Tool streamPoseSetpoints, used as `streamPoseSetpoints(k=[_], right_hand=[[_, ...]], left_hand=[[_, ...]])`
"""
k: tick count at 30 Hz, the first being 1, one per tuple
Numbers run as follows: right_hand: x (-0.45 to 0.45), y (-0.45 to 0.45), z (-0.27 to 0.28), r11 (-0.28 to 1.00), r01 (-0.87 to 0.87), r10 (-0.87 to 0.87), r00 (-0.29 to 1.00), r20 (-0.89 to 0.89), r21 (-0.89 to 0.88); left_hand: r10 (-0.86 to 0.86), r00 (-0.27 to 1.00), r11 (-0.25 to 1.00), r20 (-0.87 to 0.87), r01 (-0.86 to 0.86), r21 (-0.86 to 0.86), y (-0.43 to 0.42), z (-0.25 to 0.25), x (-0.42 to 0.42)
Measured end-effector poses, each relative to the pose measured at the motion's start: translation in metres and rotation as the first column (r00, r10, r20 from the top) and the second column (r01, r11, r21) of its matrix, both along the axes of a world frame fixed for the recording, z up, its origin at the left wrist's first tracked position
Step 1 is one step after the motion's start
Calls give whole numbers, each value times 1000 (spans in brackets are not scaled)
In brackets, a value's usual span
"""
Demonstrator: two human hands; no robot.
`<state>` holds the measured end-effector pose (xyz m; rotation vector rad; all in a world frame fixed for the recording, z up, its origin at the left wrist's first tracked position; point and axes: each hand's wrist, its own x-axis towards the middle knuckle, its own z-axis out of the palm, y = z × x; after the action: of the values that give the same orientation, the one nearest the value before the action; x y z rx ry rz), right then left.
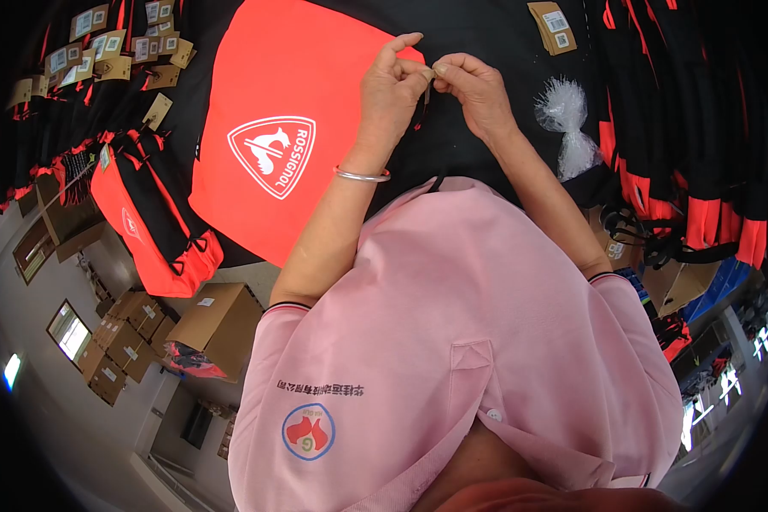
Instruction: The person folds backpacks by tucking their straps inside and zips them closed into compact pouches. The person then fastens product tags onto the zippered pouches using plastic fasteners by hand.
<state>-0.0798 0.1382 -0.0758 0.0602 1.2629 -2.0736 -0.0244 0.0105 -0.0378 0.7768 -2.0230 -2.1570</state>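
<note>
A bright red bag [256, 77] with a white Rossignol logo lies on the black surface [486, 26]. Over its right edge is my left hand [391, 90], a bracelet on the wrist, its thumb and index finger pinched together and another finger raised. My right hand [474, 90] pinches right beside it, and the fingertips of both hands nearly meet. Whatever small thing lies between them is too small to name. A thin dark strip hangs just below the left fingertips.
Brown tags [553, 27] lie at the upper right, above a bundle of clear plastic fasteners [563, 124]. Black and red bags [708, 128] are piled at the right. Another red and black bag [149, 213] and many tagged items [102, 51] are at the left.
</note>
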Motion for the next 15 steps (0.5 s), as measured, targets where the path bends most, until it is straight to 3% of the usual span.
streamPoseSetpoints(k=[7, 9, 11, 13, 15], right_hand=[[3, -6, -2, 1000, 11, -11, 997, -73, -3], [1, -4, -3, 999, -42, 42, 999, -34, 2], [-2, -4, -3, 994, -107, 107, 994, -7, -8], [-6, -4, -1, 980, -186, 190, 981, 47, -77], [-9, -4, 3, 974, -212, 215, 976, 35, -76]], left_hand=[[-38, 999, 999, 26, 38, 19, -1, 2, 0], [-18, 999, 984, 27, 13, 180, -2, 3, 1], [-16, 1000, 987, 18, 13, 160, -5, 2, 2], [-11, 997, 958, 81, -13, 285, -7, 5, 1], [-28, 998, 954, 56, 10, 300, -8, 6, 1]])
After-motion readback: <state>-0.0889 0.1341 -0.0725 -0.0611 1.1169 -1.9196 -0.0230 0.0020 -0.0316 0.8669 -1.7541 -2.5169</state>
